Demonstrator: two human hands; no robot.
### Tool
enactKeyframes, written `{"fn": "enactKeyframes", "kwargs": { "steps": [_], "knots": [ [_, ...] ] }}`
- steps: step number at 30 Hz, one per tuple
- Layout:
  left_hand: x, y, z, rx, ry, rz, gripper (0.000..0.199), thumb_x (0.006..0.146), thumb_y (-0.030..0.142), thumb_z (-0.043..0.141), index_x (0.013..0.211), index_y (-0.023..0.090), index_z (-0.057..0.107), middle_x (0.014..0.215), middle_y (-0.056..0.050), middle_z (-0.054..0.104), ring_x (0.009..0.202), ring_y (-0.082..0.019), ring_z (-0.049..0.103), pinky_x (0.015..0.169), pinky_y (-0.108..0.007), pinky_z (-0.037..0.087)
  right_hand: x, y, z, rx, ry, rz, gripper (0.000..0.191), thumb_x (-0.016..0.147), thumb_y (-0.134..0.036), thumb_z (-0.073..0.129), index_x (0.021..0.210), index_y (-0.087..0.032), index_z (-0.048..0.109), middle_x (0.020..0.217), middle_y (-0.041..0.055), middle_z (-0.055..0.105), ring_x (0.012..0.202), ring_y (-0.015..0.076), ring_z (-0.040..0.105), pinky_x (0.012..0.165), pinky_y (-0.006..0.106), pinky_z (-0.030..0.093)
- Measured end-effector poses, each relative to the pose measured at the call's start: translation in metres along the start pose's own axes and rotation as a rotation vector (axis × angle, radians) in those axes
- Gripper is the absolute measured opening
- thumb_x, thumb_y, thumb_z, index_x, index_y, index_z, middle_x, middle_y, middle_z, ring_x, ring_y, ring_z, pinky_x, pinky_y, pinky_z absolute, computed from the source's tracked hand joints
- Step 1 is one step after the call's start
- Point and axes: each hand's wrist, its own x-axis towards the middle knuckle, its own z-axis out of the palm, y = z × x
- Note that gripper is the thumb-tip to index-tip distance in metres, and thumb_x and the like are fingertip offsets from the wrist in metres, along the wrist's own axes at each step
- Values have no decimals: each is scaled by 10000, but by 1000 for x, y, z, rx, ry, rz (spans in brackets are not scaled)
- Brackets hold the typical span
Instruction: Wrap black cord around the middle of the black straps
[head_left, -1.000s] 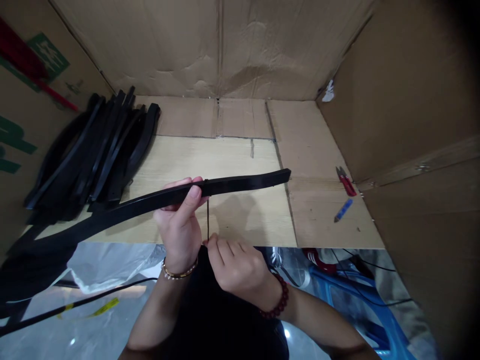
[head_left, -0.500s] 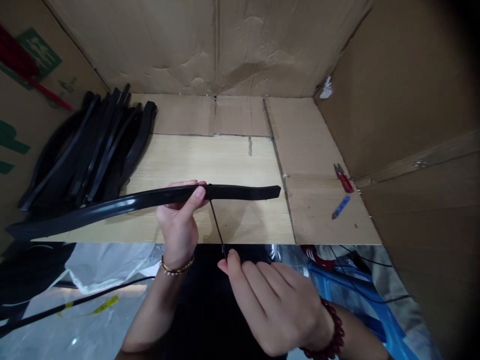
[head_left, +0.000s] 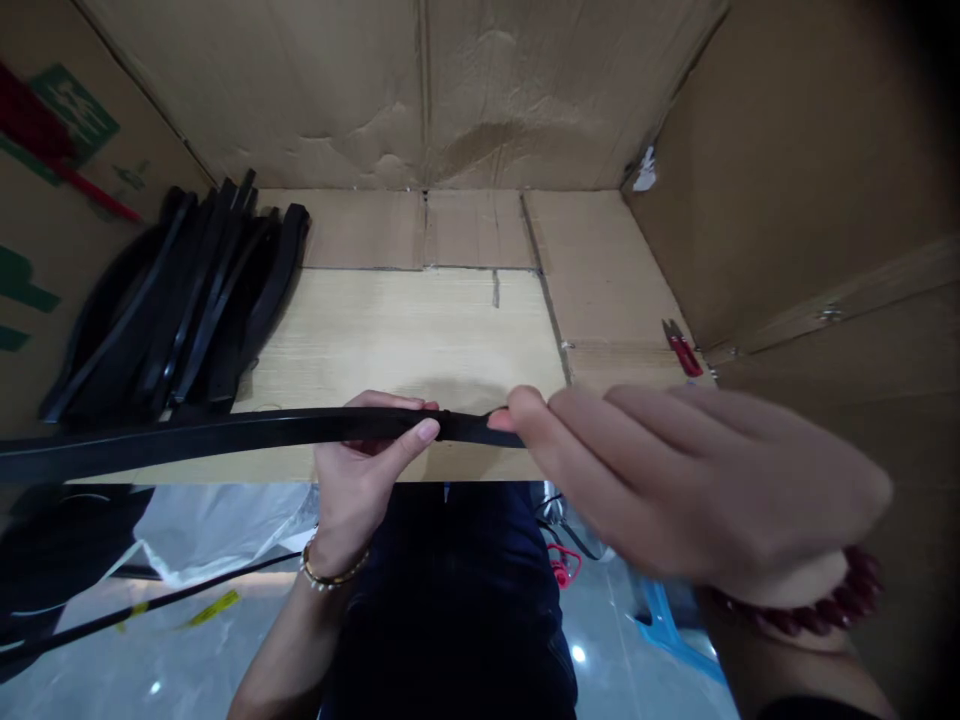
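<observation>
Though it curves, the black strip (head_left: pixel 262 433) runs crosswise.

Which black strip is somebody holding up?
The black strip stretching across in front, gripped by the left hand; the other strips lie bunched together farther back, at the left.

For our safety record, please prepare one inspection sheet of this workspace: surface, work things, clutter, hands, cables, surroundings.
Surface: pale board, cardboard pieces behind and at right.
Job's things: long black strip in hand; pile of similar strips at left.
Clutter: red-handled snips at right.
Hands: left hand grips the strip; right hand at its right part, exact hold unclear.
Cables: black cable, lower left.
Surroundings: cardboard walls; tiled floor below.
</observation>
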Motion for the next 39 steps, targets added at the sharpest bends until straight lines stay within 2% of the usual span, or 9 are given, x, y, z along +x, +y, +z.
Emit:
{"fn": "enactKeyframes", "kwargs": {
  "steps": [3,6,13,19,22,28,32,37,39],
  "knots": [
    [-4,5,-4,-9,-53,-12,193,681,158,830,822,203,706,813,-18,756,806,-185,738,748,-281,617,13,16,1,-133,58,-174,248,931,-119,538,762,-186,706,628,3,669,503,114,478,426,294,311],
    [-6,9,-7,-46,-110,-41,205,681,123,827,822,217,711,806,-2,751,810,-171,740,752,-249,611,23,27,1,-85,12,-200,254,924,-122,542,746,-208,702,625,-21,664,508,105,489,421,271,307],
    [-9,18,-13,-157,-207,-139,201,677,103,828,790,235,727,772,20,730,783,-142,740,706,-178,605,35,35,11,87,-167,-41,504,1015,-248,321,721,-236,730,590,-21,650,534,93,539,423,271,239],
    [-8,19,-15,-282,-330,-253,213,692,110,819,828,250,732,777,22,730,767,-124,732,698,-157,601,39,37,10,246,-15,52,398,956,-255,538,603,-244,722,479,-82,556,439,32,456,405,232,179],
    [-7,17,-16,-336,-381,-276,206,704,120,814,842,248,731,781,26,725,762,-111,725,678,-140,594,40,39,16,315,-59,100,328,927,-230,582,660,-301,759,520,-108,608,456,21,502,419,210,230],
    [-6,15,-14,-365,-308,-258,201,699,122,822,830,245,731,784,36,733,771,-107,727,674,-140,598,35,46,30,200,-160,26,317,969,-308,530,765,-293,772,689,-83,720,635,76,631,497,189,304],
    [-2,10,-10,-324,-145,-248,185,684,140,837,807,237,738,782,33,755,765,-98,725,646,-112,584,30,41,13,176,-111,19,368,978,-328,513,710,-234,747,621,-52,681,582,85,598,470,217,275],
    [9,2,-7,-337,39,-233,211,628,192,876,791,219,744,775,28,762,691,-84,708,582,-96,574,13,6,-20,265,-213,-35,371,962,-211,473,625,-205,626,527,-37,592,464,124,473,456,296,261],
    [12,0,-8,-363,80,-223,222,623,195,878,799,217,745,786,27,764,693,-85,709,592,-103,580,-2,-13,-22,330,-370,-36,352,952,-144,422,663,-200,616,530,-27,583,434,143,476,446,311,276]
  ]
}}
